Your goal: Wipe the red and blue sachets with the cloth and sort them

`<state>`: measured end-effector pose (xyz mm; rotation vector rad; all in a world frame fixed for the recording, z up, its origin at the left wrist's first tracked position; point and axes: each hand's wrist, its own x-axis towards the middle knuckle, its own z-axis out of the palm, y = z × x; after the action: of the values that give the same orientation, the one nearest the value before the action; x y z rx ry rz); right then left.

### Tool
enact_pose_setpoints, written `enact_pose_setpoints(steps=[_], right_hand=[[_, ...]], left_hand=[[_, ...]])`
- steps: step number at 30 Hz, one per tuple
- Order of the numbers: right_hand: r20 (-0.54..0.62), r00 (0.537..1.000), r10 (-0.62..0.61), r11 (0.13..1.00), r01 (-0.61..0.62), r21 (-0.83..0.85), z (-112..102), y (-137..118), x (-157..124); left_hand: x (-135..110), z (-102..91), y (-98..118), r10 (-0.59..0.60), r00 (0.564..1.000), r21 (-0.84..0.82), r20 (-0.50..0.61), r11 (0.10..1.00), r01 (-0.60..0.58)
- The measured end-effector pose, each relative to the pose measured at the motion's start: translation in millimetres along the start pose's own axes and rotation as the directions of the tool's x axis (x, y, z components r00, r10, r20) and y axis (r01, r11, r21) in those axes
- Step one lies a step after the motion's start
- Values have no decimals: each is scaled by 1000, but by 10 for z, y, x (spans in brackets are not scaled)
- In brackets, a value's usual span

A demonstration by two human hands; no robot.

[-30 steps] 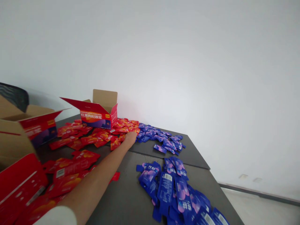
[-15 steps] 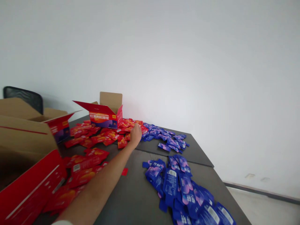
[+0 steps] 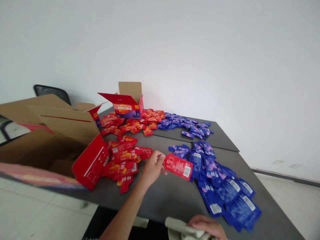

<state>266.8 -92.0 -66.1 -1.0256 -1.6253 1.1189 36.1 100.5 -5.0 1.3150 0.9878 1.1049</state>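
My left hand (image 3: 153, 166) pinches a red sachet (image 3: 178, 166) by its end and holds it just above the dark table (image 3: 165, 196), between a near pile of red sachets (image 3: 123, 158) and a near pile of blue sachets (image 3: 220, 180). My right hand (image 3: 207, 226) rests at the table's front edge, its fingers closed on a pale cloth (image 3: 181, 230). Far across the table lie a second red pile (image 3: 132, 124) and a second blue pile (image 3: 187, 125).
A large open red-and-brown carton (image 3: 50, 146) lies at the left, overhanging the table edge. A smaller open red carton (image 3: 127, 103) stands at the back. A black chair back (image 3: 51, 90) shows behind them. A white wall rises beyond the table.
My left arm, stretched out to the far red pile before, has drawn back with one red sachet. The view has pulled back and lowered, and my right hand has come into sight.
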Motion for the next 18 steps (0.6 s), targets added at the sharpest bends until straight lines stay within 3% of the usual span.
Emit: enact_pose_setpoints(steps=[5, 8, 10, 13, 18], right_hand=[[-92, 996, 12, 998, -17, -56, -8, 38, 5], [-89, 995, -41, 997, 35, -67, 12, 28, -5], [-92, 992, -83, 996, 79, -43, 40, -13, -17], [-160, 979, -124, 992, 119, -42, 108, -148, -36], [-247, 945, -212, 977, 200, -71, 219, -387, -44]], left_hand=[[-571, -170, -103, -233, 972, -276, -27, 936, 216], [-882, -183, -104, -444, 895, -593, -56, 736, 328], [-1052, -159, -102, -536, 841, -718, -71, 613, 329], [-1215, -108, -114, -579, 812, -798, -78, 525, 298], [-1303, -56, -140, -551, 832, -828, -71, 498, 259]])
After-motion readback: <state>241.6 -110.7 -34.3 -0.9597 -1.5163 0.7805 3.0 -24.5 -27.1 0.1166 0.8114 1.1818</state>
